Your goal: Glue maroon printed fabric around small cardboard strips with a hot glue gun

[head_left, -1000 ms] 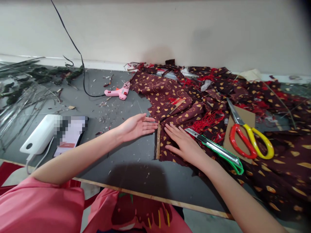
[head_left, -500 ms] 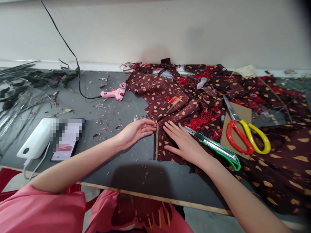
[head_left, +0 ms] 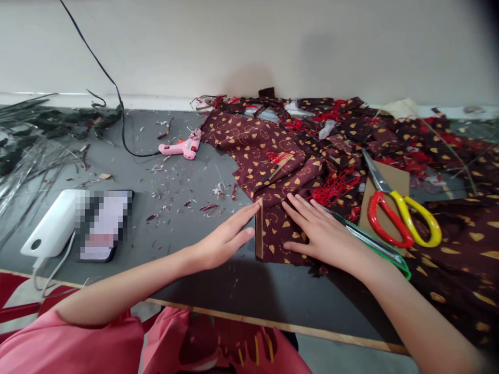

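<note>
My left hand lies flat on the grey table, fingers stretched out, its fingertips against the left edge of a fabric-covered cardboard piece. My right hand rests open and palm down on that dark maroon fabric with yellow leaf marks, pressing it flat. A brown cardboard edge shows along the fabric's left side. A green box cutter lies just right of my right hand, partly under my wrist.
Red and yellow scissors lie on a cardboard sheet to the right. More maroon fabric and red threads are heaped behind. A pink glue gun with a black cord, a white power bank, a phone and stems lie left.
My left hand has slid down and toward me along the cardboard edge, turning palm down. My right hand shifted slightly right on the fabric. The view moved a little.
</note>
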A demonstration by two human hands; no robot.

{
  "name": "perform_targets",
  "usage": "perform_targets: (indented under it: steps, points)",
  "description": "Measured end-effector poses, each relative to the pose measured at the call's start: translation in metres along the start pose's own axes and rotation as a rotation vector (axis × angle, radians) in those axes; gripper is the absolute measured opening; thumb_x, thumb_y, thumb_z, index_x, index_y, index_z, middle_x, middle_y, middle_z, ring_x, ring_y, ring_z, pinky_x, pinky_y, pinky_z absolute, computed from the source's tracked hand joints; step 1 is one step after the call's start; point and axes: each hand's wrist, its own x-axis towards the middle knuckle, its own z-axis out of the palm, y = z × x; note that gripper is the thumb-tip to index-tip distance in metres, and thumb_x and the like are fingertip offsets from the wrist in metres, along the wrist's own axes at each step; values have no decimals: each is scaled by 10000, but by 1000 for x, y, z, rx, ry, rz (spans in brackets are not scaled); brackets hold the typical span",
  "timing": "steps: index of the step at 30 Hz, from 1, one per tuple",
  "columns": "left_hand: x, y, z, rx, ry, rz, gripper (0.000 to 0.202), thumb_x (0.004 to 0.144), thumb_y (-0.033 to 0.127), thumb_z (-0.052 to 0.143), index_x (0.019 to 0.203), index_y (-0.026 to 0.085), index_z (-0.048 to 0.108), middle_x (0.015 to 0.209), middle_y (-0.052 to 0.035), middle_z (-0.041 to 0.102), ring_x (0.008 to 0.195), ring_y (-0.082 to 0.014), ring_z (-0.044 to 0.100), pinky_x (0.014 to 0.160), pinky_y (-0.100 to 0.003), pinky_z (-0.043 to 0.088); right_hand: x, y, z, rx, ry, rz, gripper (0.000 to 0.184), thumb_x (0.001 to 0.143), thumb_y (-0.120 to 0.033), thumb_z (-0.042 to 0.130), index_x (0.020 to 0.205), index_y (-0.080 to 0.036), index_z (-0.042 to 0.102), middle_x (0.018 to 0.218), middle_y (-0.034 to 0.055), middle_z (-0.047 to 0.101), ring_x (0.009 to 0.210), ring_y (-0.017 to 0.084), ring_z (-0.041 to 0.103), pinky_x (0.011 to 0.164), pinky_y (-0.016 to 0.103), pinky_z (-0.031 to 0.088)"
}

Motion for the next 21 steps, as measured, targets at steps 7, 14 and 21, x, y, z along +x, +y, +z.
perform_targets:
  steps: [7,14,21]
  points:
    - [-5,-2,14,562,-52,154,580,980,368,295,1463,53,233,1550,-190,228,1456,-220,164,1181,-411,247,-15,8,2,-98,34,22,897,814,-679,480,1481,-113,281,1539,163,262,1418,280,262,1136,507,261]
    - [3,3,29,924,5,241,593,971,351,316,1441,-5,251,1527,-225,262,1442,-283,193,1151,-419,293,-20,8,5,-114,84,9,860,843,-679,420,1469,-101,302,1542,153,263,1419,283,258,1127,513,275]
    - [15,-1,37,1110,22,215,671,974,453,257,1448,-22,263,1537,-209,231,1429,-299,230,1171,-409,226,-21,-4,-4,-122,166,-27,693,933,-556,344,1408,-53,391,1513,148,332,1411,284,278,1117,514,297]
